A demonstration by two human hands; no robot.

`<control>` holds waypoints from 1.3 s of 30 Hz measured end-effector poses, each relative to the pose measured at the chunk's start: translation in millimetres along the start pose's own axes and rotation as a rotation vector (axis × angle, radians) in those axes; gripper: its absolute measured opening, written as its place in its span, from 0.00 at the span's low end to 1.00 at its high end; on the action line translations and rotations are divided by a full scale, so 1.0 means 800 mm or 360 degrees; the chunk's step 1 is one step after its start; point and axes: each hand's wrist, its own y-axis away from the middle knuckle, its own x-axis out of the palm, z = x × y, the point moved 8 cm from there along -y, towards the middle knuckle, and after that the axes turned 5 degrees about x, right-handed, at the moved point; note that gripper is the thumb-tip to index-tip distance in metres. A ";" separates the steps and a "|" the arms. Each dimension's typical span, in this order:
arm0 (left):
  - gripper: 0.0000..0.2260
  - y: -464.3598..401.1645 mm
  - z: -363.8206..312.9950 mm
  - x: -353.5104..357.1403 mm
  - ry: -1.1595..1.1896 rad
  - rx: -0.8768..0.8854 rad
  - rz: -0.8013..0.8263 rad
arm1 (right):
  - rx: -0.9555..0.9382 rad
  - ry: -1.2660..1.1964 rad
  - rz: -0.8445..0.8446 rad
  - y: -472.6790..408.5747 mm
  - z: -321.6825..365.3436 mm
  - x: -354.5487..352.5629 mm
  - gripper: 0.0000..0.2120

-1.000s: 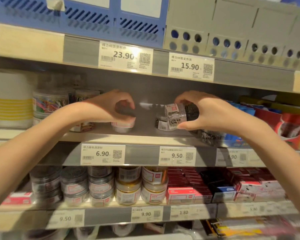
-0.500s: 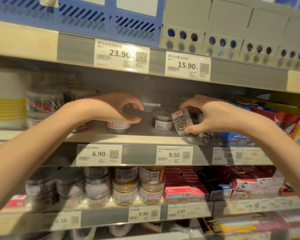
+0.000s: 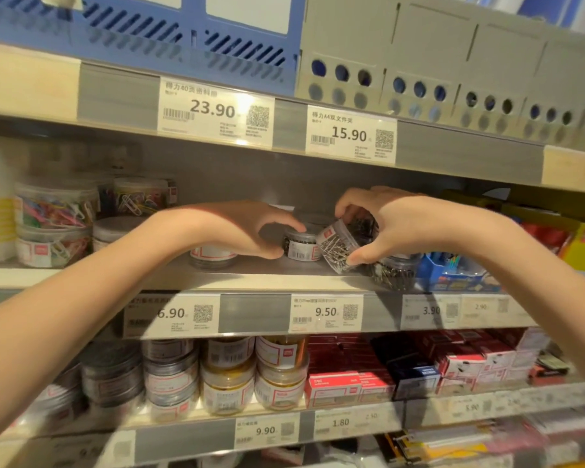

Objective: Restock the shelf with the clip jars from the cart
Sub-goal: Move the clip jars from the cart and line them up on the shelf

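On the middle shelf my right hand grips a clear clip jar full of silver clips. The jar is tilted, its lower edge close to the shelf board, with my thumb under it and my fingers over its top. Just left of it stands a jar of dark clips. My left hand is spread beside that jar, fingertips at its lid and thumb near its side. A white-labelled jar stands under my left wrist.
Jars of coloured clips are stacked at the left. Another dark-clip jar and a blue box sit under my right wrist. The shelf below holds stacked jars and red boxes. Blue and grey file trays stand above.
My left hand let go of the white-labelled jar and slid right to the dark-clip jar. My right hand lowered its tilted jar toward the shelf board.
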 end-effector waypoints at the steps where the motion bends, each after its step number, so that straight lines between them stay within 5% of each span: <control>1: 0.20 -0.001 0.000 -0.001 -0.0007 0.0003 -0.0002 | -0.0014 -0.0001 -0.0002 0.000 0.000 0.000 0.26; 15: 0.17 -0.012 0.006 -0.004 0.0039 0.0010 -0.0060 | -0.0097 -0.0097 0.0238 -0.013 0.006 0.019 0.23; 20: 0.16 -0.011 0.005 -0.004 0.0029 0.0041 -0.0097 | -0.0044 -0.0231 0.0098 -0.001 -0.019 -0.003 0.27; 25: 0.19 -0.009 0.010 0.000 0.0029 -0.0021 -0.0048 | -0.0005 -0.0371 -0.0174 0.013 -0.051 -0.023 0.16; 39: 0.25 -0.018 0.001 0.006 0.0042 -0.0049 0.0180 | 0.0044 -0.0612 -0.0231 0.011 -0.077 -0.002 0.11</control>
